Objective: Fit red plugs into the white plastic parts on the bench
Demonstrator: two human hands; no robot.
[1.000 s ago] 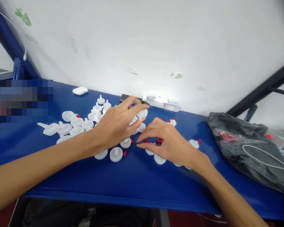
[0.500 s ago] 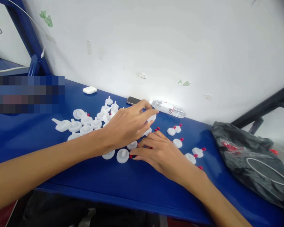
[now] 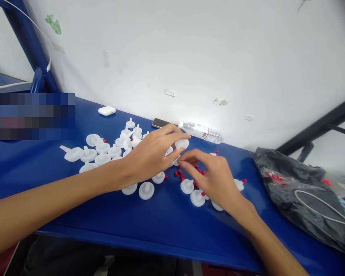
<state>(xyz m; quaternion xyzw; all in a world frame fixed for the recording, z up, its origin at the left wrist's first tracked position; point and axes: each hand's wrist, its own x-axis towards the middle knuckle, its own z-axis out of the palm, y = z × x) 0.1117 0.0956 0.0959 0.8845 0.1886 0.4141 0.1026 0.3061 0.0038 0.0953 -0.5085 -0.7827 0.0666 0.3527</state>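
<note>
Left hand (image 3: 153, 151): thumb and fingers gripping 1 white disc (image 3: 182, 143) by its edge.
Right hand (image 3: 215, 174): thumb and index closed in a pinch; can't tell if anything is between them.
White disc: 12 o'clock from the pinch, flat face showing, spout out of sight.
Handling: I'd grip the rim only, left wrist steady, bring the pinch in square. Light pressure; plastic looks thin, probably flexes. Right knuckles could knock the small stuff beneath, so come in high.
Red caps (image 3: 176, 173): loose scatter, 5 o'clock from the pinch, partly behind the right hand.
Spouted discs (image 3: 102, 159): crowded pile, 9 to 11 o'clock from the left hand, most spouts up.
Bottle (image 3: 201, 131): on its side, 2 o'clock from the white disc.
Phone (image 3: 160, 123): 11 o'clock from it, by the wall.
Black bag (image 3: 278, 203): 4 o'clock, well apart.
</note>
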